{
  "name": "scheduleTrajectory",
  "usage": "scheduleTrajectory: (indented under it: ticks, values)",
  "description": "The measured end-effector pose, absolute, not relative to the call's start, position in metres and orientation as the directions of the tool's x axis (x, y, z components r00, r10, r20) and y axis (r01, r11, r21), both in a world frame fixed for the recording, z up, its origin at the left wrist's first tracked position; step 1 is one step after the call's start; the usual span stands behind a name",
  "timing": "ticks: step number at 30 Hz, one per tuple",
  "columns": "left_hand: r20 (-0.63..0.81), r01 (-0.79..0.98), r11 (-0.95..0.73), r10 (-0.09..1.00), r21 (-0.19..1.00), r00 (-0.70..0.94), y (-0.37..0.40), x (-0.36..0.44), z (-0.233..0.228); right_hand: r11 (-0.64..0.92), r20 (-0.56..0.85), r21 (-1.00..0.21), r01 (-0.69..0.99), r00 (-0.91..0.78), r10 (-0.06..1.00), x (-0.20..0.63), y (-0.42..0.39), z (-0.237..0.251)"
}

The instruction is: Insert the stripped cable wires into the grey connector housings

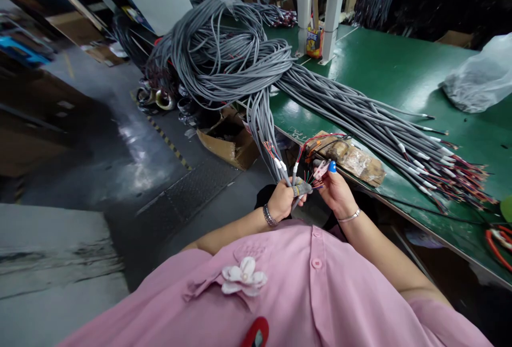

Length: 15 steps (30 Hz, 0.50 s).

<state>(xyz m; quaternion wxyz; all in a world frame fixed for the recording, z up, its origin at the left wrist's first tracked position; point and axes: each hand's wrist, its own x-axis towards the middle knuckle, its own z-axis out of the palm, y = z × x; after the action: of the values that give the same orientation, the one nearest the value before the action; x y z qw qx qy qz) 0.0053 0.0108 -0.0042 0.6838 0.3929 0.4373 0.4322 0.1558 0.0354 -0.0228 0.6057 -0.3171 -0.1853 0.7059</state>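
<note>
My left hand [285, 198] is closed around the stripped end of a grey cable [296, 175], its thin red and coloured wires sticking up. A grey finger cover sits on that hand's fingertip. My right hand [335, 187], with a blue fingertip cover, pinches the coloured wires [320, 168] right beside the left hand. Both hands hover just off the edge of the green table [384, 70]. A big bundle of grey cables [240, 54] lies coiled on the table and hangs over its edge toward my hands.
More grey cables with stripped coloured ends [448, 168] fan across the table at right. A taped brown block [352, 158] lies at the table edge. A clear plastic bag [480, 78] sits far right. An open cardboard box [230, 136] stands on the floor.
</note>
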Motion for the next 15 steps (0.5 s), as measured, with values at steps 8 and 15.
scheduleTrajectory:
  ticks: [8,15]
  values:
    - [-0.235,-0.264,0.306,0.935,0.915,0.266,0.008,0.006,0.003,-0.28,-0.244,-0.592,-0.756,-0.163,0.956,0.159,0.032,-0.019]
    - [-0.258,-0.253,0.314,0.938,0.915,0.233,-0.001,0.003,0.004,-0.294,-0.245,-0.612,-0.734,-0.177,0.953,0.166,0.032,-0.019]
